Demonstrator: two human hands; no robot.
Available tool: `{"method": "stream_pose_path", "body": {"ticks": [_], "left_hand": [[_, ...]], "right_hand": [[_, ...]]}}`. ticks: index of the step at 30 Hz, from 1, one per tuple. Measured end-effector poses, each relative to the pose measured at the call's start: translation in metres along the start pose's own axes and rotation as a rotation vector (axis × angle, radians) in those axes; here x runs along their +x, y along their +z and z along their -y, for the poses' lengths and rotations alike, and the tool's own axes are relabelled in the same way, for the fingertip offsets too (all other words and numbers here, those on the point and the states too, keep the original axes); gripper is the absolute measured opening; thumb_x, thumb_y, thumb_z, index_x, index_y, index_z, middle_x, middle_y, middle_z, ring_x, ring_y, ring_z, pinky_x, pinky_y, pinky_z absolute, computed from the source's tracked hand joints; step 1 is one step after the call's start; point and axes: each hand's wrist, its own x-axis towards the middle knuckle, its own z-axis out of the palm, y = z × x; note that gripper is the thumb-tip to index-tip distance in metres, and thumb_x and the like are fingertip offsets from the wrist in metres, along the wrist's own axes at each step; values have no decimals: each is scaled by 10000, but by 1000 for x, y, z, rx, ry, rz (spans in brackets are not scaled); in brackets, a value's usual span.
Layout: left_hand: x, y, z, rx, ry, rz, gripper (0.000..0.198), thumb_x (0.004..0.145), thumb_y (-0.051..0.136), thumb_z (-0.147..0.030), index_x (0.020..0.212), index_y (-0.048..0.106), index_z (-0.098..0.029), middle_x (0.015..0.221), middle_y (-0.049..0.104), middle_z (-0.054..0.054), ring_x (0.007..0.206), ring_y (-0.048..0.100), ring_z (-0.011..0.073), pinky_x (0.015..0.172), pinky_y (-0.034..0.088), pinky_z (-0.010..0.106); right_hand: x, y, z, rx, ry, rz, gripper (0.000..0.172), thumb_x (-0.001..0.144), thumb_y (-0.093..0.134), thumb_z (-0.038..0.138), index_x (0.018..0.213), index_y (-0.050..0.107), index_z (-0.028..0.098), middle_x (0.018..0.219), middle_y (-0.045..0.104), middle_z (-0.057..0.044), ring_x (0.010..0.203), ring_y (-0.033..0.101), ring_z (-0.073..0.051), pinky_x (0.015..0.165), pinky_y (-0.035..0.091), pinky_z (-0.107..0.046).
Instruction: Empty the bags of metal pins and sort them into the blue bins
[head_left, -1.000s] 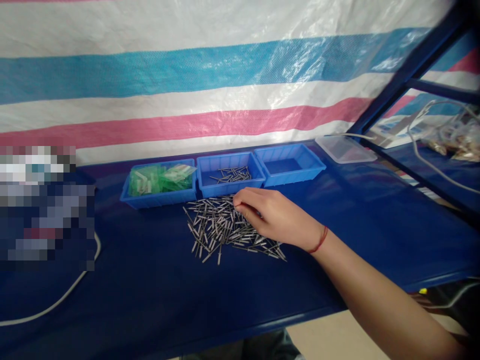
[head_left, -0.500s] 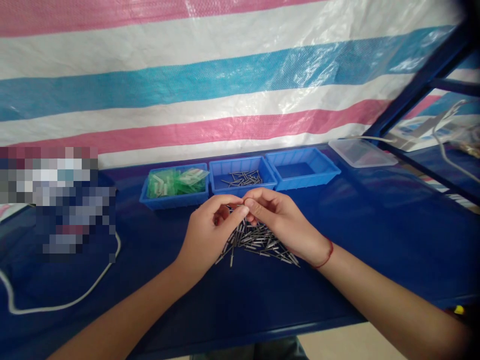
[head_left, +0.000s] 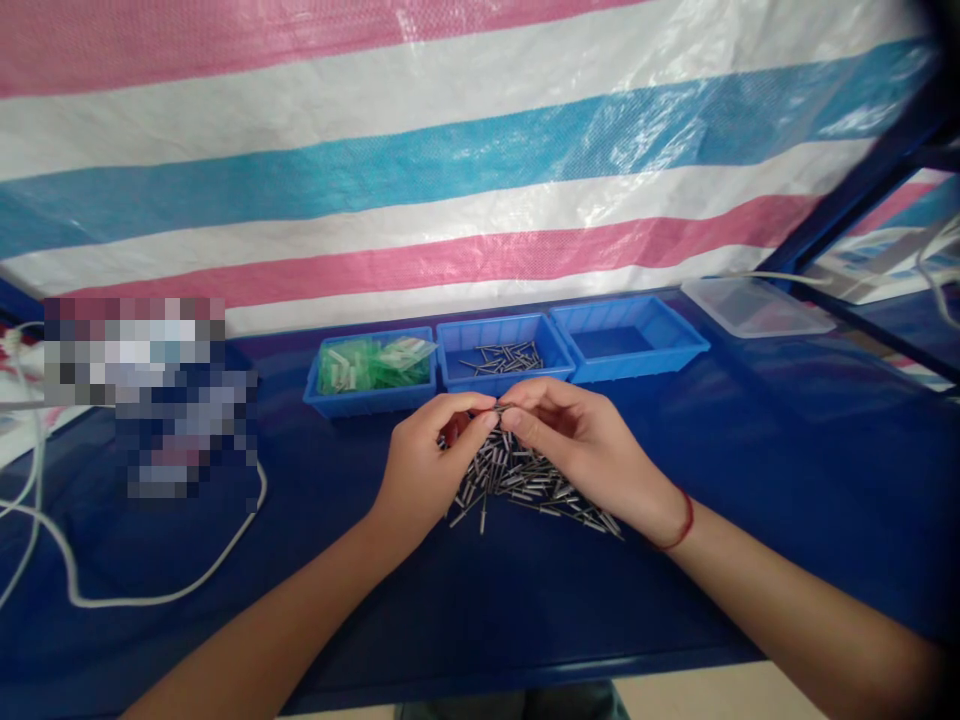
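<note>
My left hand and my right hand meet over a pile of blind rivets on the blue table. Thumb and forefinger of each hand are pinched together, with small metal rivets showing between the fingertips. How many they grip is too small to make out. Behind the hands, a middle blue bin contains several loose rivets. Both hands cover part of the pile.
Left of the middle bin, another blue bin holds green plastic packets. A third blue bin and a clear lid sit to the right. White cable loops at left. A striped sheet hangs behind.
The view has shifted slightly, so everything sits further right. My fingertips have parted a little, and the metal rivets between them now show more clearly.
</note>
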Motion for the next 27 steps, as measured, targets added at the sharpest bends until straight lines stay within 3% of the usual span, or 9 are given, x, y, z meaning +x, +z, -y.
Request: {"method": "stream_pose_path", "body": {"ticks": [5, 9, 13, 16, 20, 27], "left_hand": [[2, -1, 1, 37, 40, 141, 164, 884, 549, -286, 956, 666, -197, 887, 694, 19, 720, 601, 131, 641, 452, 227], [6, -4, 8, 50, 50, 74, 256, 885, 540, -260, 1129, 595, -208, 934, 660, 25, 702, 581, 116, 630, 447, 221], [7, -8, 16, 120, 88, 42, 184, 876, 550, -258, 1025, 639, -198, 858, 649, 20, 671, 552, 117, 633, 435, 229], [6, -9, 16, 139, 75, 74, 147, 875, 553, -270, 944, 657, -193, 836, 658, 15, 661, 549, 118, 622, 424, 228], [4, -9, 13, 147, 56, 119, 174, 893, 530, -302, 906, 667, -196, 799, 658, 8, 656, 545, 118, 618, 414, 228], [1, -5, 13, 138, 64, 114, 178, 900, 519, -305, 888, 657, -194, 794, 651, 11, 681, 556, 127, 638, 419, 234]], "right_hand": [[2, -4, 4, -448, -241, -83, 183, 860, 587, 325, 737, 566, 191, 680, 561, 3, 600, 480, -115, 566, 390, -256], [30, -17, 6, -650, -358, -209, 163, 888, 542, 331, 819, 591, 193, 776, 621, -32, 670, 526, -143, 650, 421, -282], [51, -35, 9, -908, -362, -213, 133, 844, 582, 282, 907, 618, 171, 817, 645, -67, 729, 554, -188, 689, 419, -322], [41, -44, 15, -966, -267, -76, 72, 818, 557, 200, 794, 622, 181, 736, 623, -31, 655, 550, -157, 632, 400, -291], [23, -49, 13, -1018, -161, 337, 117, 794, 552, 170, 711, 632, 191, 691, 612, -12, 606, 547, -137, 586, 377, -270], [21, -44, -6, -1157, -160, 416, 140, 803, 561, 177, 688, 641, 186, 719, 608, -38, 642, 573, -151, 561, 344, -264]]}}
